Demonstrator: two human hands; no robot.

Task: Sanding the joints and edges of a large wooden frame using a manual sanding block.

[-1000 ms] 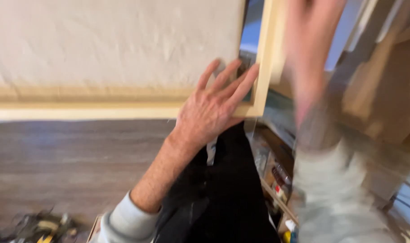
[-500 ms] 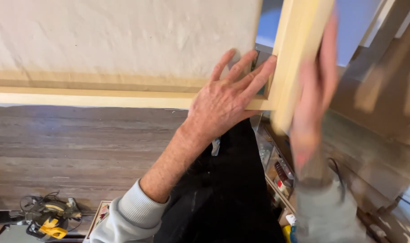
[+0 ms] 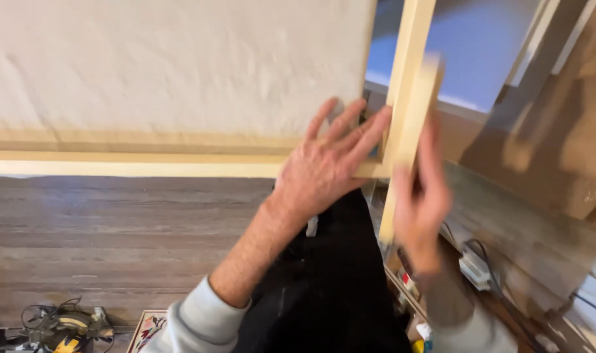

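A pale wooden frame (image 3: 180, 165) runs across the middle of the picture to a corner right of centre, where an upright strip of wood (image 3: 408, 131) stands. By my reading, the step in hand is setting this strip against the frame's corner. The left hand (image 3: 324, 171) lies flat and open on the corner, fingers spread, holding nothing. The right hand (image 3: 421, 196), blurred, is beside the strip's lower part with fingers raised; whether it grips the strip cannot be told. Next comes lining the strip up flush. Above is a rough white wall (image 3: 173, 65), below a wooden floor (image 3: 82, 229) with a power saw (image 3: 62, 323) at lower left.
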